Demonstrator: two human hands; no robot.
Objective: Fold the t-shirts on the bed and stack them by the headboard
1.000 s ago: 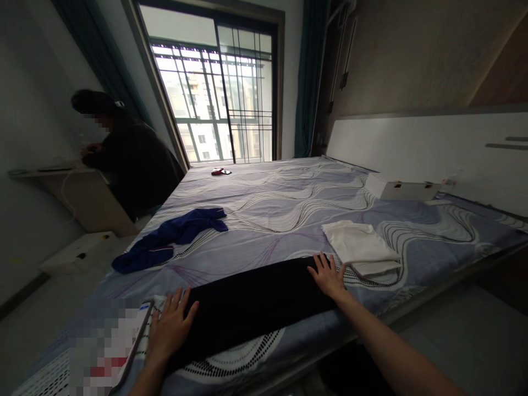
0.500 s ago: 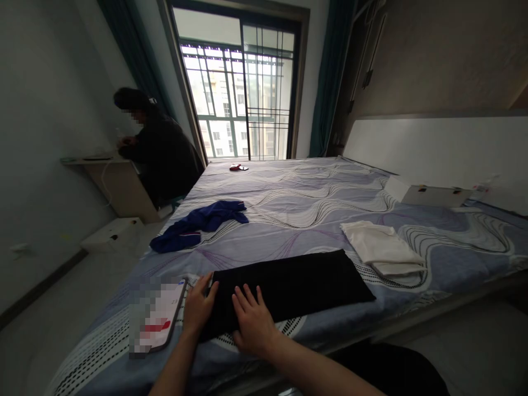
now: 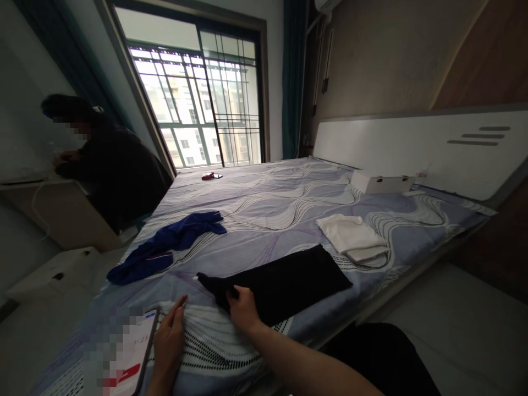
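A folded black garment (image 3: 289, 283) lies along the near edge of the bed, its left end pulled up and bunched. My right hand (image 3: 243, 311) is closed on that left part, thumb and fingers pinching the fabric. My left hand (image 3: 171, 330) is apart from the garment, fingers stretched out just above the sheet, holding nothing. Close to its left side is a phone (image 3: 142, 346) with a lit screen, partly blurred out. Farther off, a crumpled blue garment (image 3: 169, 242) lies at the left, and a folded white cloth (image 3: 350, 236) at the right.
The bed (image 3: 264, 203) has a wavy-patterned sheet. A white box (image 3: 381, 182) stands by the headboard (image 3: 371, 143). A small red item (image 3: 207, 176) lies at the far edge. Another person (image 3: 119, 165) sits at a desk (image 3: 61, 212) on the left.
My left hand has left the black garment and moved left and down beside the phone. My right hand has gone from lying flat to gripping the garment, whose left end is now bunched. The view has turned right.
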